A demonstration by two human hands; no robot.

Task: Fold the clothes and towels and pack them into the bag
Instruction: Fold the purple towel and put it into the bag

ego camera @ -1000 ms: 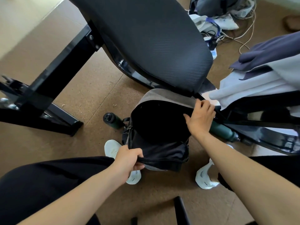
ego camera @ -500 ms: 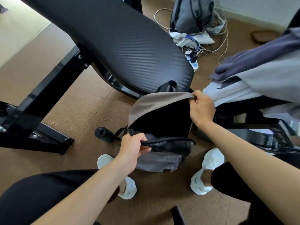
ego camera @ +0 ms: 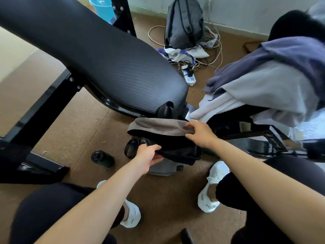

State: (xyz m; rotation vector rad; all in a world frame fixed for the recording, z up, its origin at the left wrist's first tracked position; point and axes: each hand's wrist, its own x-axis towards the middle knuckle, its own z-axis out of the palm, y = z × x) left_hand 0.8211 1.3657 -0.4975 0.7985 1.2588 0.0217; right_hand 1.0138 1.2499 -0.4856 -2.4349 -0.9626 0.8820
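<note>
A grey and black bag stands on the floor between my feet, its mouth pulled open towards me. My left hand grips the near black rim of the opening. My right hand pinches the far grey flap at its right end. A pile of clothes and towels, purple, grey and white, lies on a black bench to the right, above and behind the bag.
A black padded bench slopes over the bag from the upper left, on a black metal frame. A dark bottle lies left of the bag. Another grey backpack, cables and a power strip lie by the far wall.
The view has tilted up. My right hand moved from inside the opening to the grey flap's edge, and the bag's mouth has narrowed. My left hand kept hold of the near rim.
</note>
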